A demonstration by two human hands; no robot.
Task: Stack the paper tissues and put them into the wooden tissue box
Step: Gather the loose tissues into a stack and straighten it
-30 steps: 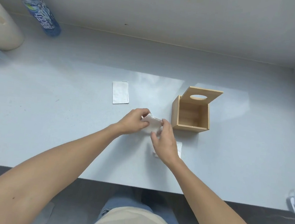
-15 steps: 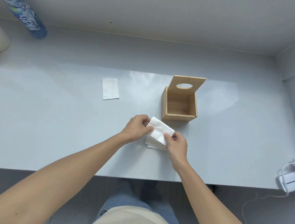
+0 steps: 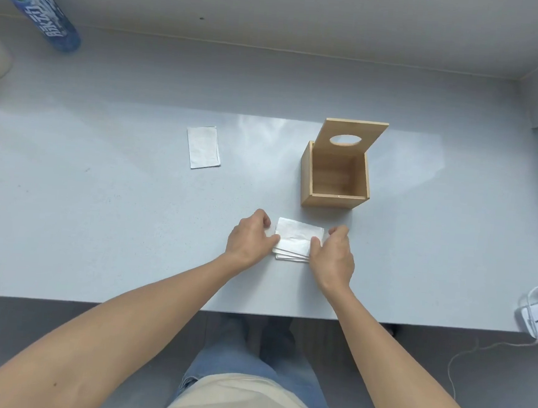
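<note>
We see both hands on the tissue stack (image 3: 293,240) lying on the table (image 3: 99,222), just in front of the open wooden tissue box (image 3: 335,180): left hand (image 3: 251,240) w/ thumb on its left edge, right hand (image 3: 332,258) curled round the right edge. Left fingers look curled, though we can't tell if they grip. One more tissue (image 3: 203,147) lies well apart, to the left.

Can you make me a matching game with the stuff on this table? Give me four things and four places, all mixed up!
Things:
1. blue bottle
2. wooden tissue box
3. tissue stack
4. single tissue

Places:
A. between both hands
B. far left corner
C. alone, left of the box
D. just beyond the stack, lid up

Pairs: 1-B, 2-D, 3-A, 4-C
</note>
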